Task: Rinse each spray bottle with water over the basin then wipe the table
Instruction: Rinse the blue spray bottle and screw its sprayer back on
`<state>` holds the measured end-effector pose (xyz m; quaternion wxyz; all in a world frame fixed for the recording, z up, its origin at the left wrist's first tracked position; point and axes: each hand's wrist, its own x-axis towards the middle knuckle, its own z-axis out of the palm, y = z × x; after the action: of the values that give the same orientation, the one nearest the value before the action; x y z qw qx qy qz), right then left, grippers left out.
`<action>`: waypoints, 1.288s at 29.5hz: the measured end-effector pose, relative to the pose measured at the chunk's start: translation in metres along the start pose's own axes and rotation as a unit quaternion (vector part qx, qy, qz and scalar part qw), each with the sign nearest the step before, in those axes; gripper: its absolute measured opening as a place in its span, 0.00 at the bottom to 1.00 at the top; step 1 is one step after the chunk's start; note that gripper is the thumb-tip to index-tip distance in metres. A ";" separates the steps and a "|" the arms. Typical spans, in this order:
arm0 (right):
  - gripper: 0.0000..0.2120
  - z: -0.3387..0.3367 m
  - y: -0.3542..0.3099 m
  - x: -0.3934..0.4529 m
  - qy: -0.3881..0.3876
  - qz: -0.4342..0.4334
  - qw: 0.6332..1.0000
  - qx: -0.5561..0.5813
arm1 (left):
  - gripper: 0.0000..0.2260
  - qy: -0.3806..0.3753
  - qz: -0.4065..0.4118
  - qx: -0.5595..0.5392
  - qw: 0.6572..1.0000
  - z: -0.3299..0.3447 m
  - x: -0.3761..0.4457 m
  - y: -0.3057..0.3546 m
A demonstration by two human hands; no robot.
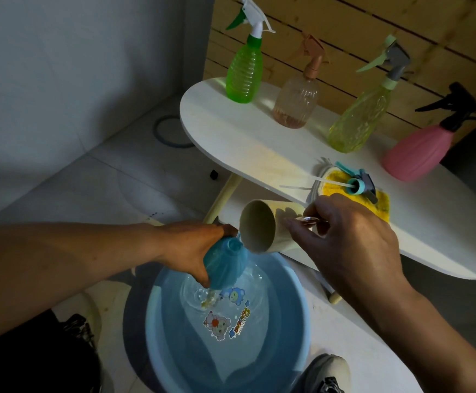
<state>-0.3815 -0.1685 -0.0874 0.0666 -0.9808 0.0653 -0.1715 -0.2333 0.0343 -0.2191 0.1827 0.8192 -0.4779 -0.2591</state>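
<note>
My left hand (191, 248) grips a blue spray bottle (226, 263) with its spray head off, tilted over the blue basin (293, 321). My right hand (341, 239) holds a cream cup (262, 229) by its handle, tipped with its mouth at the bottle's neck. Water runs down into the basin, which holds water. The bottle's blue-grey spray head (362, 184) lies on a yellow cloth (381, 207) on the white table (248, 140). At the table's back stand a green bottle (243, 72), a peach bottle (297, 102), a yellow-green bottle (358, 120) and a pink bottle (418, 153).
The basin sits on the tiled floor below the table's front edge. A wooden slat wall stands behind the table and a grey wall at left. My shoes (326, 373) are beside the basin. A round ring (171, 131) marks the floor at the far left.
</note>
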 end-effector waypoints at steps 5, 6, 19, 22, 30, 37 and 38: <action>0.15 0.002 0.002 -0.001 0.014 -0.013 1.000 -0.011 | 0.39 0.002 0.011 0.000 1.000 0.001 0.002 -0.001; 0.15 0.003 0.002 -0.001 0.016 -0.016 1.000 -0.012 | 0.39 0.003 0.012 -0.001 1.000 0.001 0.001 -0.001; 0.14 0.001 -0.001 -0.004 0.037 -0.046 0.997 -0.044 | 0.41 -0.001 0.012 0.013 1.000 0.001 0.002 -0.001; 0.14 0.001 -0.001 -0.005 0.044 -0.055 0.996 -0.045 | 0.42 -0.002 0.009 0.012 1.000 0.002 0.002 -0.002; 0.14 -0.001 -0.005 -0.007 0.042 -0.072 0.994 -0.069 | 0.42 -0.011 0.014 -0.008 1.000 0.002 0.002 -0.002; 0.14 -0.001 -0.006 -0.009 0.073 -0.095 0.989 -0.087 | 0.43 -0.007 0.016 -0.003 1.000 0.000 0.001 0.002; 0.15 -0.001 -0.006 -0.009 0.079 -0.099 0.988 -0.092 | 0.42 -0.005 0.016 0.001 1.000 0.000 0.001 0.002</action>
<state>-0.3898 -0.1616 -0.0881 -0.0469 -0.9678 -0.0113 -0.2472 -0.2341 0.0326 -0.2184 0.1838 0.8102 -0.4922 -0.2597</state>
